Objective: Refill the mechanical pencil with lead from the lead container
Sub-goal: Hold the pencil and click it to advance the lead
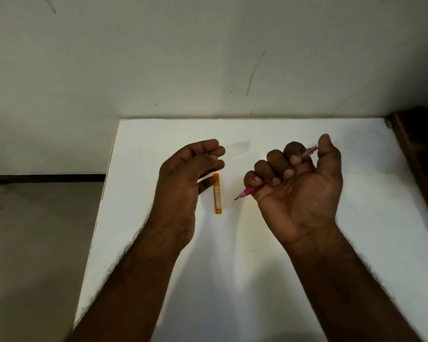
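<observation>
A slim orange lead container [218,195] lies flat on the white table [257,255], its long side pointing away from me. My left hand [185,183] hovers just left of it with curled fingers apart, holding nothing; its lowest fingertip overlaps the container's top end. My right hand [299,188], palm up, is closed around a pink mechanical pencil [245,193]. The pencil's tip points down-left toward the container, and its clear upper end sticks out beside the thumb.
The table's left edge runs near my left forearm, with floor below it. A marked pale wall [208,58] stands right behind the table. A dark wooden piece [420,154] borders the right side.
</observation>
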`<state>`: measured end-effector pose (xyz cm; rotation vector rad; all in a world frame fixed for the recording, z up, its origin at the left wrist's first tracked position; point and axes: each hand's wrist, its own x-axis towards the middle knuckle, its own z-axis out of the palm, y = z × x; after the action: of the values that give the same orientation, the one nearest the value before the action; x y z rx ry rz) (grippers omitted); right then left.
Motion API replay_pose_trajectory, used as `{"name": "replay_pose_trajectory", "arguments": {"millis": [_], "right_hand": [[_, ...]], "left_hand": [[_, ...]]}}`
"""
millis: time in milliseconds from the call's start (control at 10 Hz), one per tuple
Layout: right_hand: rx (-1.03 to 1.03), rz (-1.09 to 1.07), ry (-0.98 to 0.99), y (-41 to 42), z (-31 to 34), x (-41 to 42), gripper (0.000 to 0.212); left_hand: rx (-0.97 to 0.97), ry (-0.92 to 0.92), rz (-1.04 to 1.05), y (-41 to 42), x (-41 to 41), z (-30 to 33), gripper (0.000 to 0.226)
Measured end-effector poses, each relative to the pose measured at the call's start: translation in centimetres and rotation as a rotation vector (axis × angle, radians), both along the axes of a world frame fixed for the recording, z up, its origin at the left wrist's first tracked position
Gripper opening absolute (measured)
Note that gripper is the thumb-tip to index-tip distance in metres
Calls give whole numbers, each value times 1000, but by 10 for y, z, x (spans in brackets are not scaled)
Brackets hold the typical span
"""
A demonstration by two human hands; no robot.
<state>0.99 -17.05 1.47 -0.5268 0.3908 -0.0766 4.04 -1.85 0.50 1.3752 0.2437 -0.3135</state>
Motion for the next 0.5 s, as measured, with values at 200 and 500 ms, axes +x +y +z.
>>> {"name": "replay_pose_trajectory", "arguments": {"millis": [200, 500], "right_hand": [[-8, -2, 1, 1, -1, 0, 51], [-7, 24, 7, 2, -1, 1, 51]], "left_hand": [[4, -6, -2, 0, 0, 0, 24], [8, -4, -3, 0, 1, 0, 24]]}}
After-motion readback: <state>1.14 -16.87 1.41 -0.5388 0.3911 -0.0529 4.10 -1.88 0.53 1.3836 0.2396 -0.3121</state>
